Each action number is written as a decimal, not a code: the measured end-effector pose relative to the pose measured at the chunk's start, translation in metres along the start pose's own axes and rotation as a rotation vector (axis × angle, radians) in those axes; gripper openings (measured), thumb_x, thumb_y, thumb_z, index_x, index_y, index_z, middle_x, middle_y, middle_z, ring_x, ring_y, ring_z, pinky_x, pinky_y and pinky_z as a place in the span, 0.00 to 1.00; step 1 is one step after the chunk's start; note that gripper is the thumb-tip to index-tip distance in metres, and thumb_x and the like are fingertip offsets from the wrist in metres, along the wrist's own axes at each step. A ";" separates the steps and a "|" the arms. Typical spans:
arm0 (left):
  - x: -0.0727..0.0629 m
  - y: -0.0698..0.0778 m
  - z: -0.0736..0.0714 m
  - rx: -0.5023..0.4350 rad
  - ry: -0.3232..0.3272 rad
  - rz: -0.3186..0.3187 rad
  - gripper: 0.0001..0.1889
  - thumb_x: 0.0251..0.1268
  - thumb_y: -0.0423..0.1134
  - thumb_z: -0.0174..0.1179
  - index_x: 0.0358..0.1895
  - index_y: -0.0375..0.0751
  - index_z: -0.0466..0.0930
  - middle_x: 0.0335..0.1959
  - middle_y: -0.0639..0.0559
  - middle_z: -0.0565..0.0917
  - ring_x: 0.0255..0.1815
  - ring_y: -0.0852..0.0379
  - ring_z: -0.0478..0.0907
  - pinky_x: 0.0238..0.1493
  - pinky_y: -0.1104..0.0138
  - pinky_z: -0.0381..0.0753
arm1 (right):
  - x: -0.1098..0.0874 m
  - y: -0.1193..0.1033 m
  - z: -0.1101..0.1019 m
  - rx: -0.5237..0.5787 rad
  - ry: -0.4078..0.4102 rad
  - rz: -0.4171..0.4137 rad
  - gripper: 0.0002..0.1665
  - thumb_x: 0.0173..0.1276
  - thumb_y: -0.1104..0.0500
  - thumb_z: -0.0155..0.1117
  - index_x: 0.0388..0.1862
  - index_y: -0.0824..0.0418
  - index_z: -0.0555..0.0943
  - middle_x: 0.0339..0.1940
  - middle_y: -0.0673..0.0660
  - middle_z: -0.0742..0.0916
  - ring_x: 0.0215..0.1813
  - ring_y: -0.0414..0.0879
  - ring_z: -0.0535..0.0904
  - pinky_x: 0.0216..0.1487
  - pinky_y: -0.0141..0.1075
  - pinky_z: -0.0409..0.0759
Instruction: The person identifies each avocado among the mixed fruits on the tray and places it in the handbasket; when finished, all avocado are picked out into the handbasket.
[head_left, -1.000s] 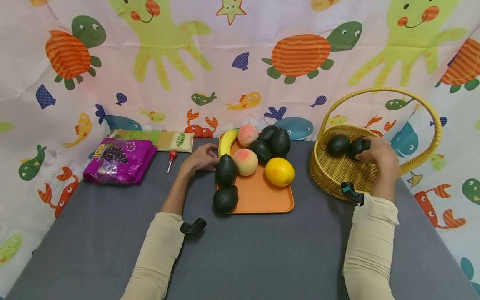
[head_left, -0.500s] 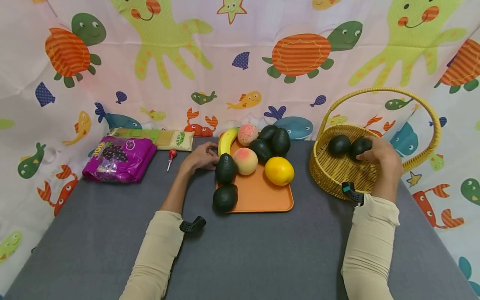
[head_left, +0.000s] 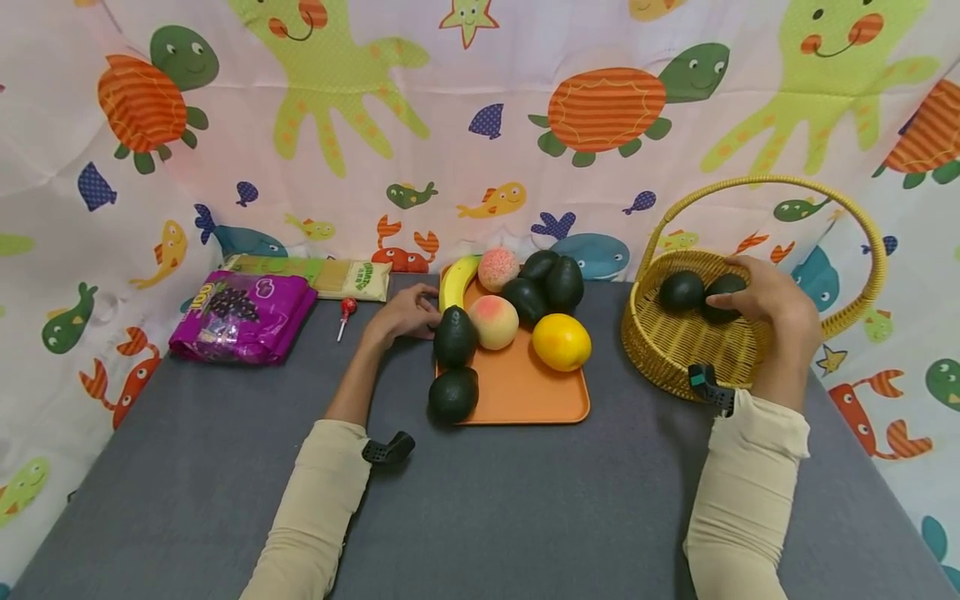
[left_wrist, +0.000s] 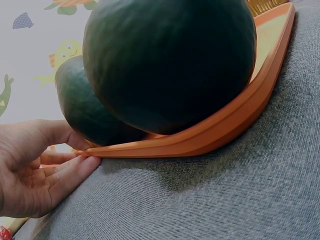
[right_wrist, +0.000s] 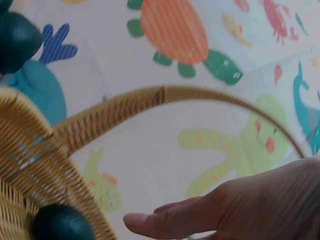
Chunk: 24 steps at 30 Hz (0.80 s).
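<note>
In the left wrist view my left hand [left_wrist: 47, 167] pinches the rim of an orange tray [left_wrist: 200, 142], thumb above and fingers below. Two avocados, the front one [head_left: 453, 395] and another [head_left: 454, 337] behind it, sit along the tray's left side. A yellow wicker basket [head_left: 641, 350] at the right contains two avocados, one [head_left: 682, 291] left and one [head_left: 724, 302] right. Over the right one is my right hand [head_left: 776, 300], thumb and fingers spread apart around its upper part. The right wrist view shows that thumb straight; the other fingers are mostly hidden.
Also on the tray are a banana [head_left: 456, 283], two peaches, front [head_left: 493, 322] and back [head_left: 498, 269], a yellow fruit [head_left: 562, 342] and three avocados [head_left: 564, 284]. A purple bag [head_left: 243, 318], a flat packet [head_left: 352, 280] and a lollipop [head_left: 347, 308] lie left. The basket handle [head_left: 780, 178] arches high.
The right hand has loosened from the right avocado in the basket, its fingers spreading and its wrist shifting right. The left hand stays at the tray's rim.
</note>
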<state>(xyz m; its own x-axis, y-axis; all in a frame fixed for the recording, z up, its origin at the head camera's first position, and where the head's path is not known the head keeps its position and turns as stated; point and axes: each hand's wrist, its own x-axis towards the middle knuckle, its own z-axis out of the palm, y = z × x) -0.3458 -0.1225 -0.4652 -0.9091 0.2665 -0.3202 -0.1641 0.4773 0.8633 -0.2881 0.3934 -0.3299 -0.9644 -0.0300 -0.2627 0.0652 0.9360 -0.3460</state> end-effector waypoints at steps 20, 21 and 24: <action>0.001 -0.002 -0.002 0.018 0.003 0.009 0.32 0.70 0.38 0.64 0.75 0.41 0.66 0.48 0.43 0.81 0.37 0.59 0.84 0.39 0.70 0.89 | -0.032 -0.100 0.002 0.090 0.082 -0.261 0.40 0.77 0.45 0.64 0.80 0.62 0.66 0.72 0.75 0.76 0.72 0.71 0.72 0.70 0.68 0.72; 0.001 -0.001 -0.001 0.017 0.002 0.013 0.32 0.70 0.38 0.64 0.75 0.40 0.66 0.48 0.43 0.82 0.37 0.59 0.84 0.40 0.70 0.89 | -0.034 -0.104 0.003 0.088 0.081 -0.279 0.39 0.77 0.46 0.64 0.79 0.62 0.67 0.71 0.75 0.77 0.71 0.71 0.73 0.70 0.67 0.73; 0.000 -0.001 0.001 0.010 -0.001 0.017 0.32 0.70 0.38 0.64 0.75 0.40 0.66 0.49 0.42 0.81 0.36 0.59 0.84 0.41 0.69 0.89 | -0.041 -0.119 0.008 0.085 0.068 -0.309 0.37 0.77 0.46 0.64 0.78 0.61 0.69 0.71 0.75 0.77 0.68 0.70 0.75 0.68 0.66 0.76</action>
<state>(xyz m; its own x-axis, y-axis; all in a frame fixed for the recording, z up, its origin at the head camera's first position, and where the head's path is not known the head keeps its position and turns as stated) -0.3456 -0.1223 -0.4665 -0.9112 0.2758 -0.3061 -0.1449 0.4810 0.8646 -0.2537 0.2802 -0.2851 -0.9565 -0.2822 -0.0736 -0.2153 0.8534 -0.4748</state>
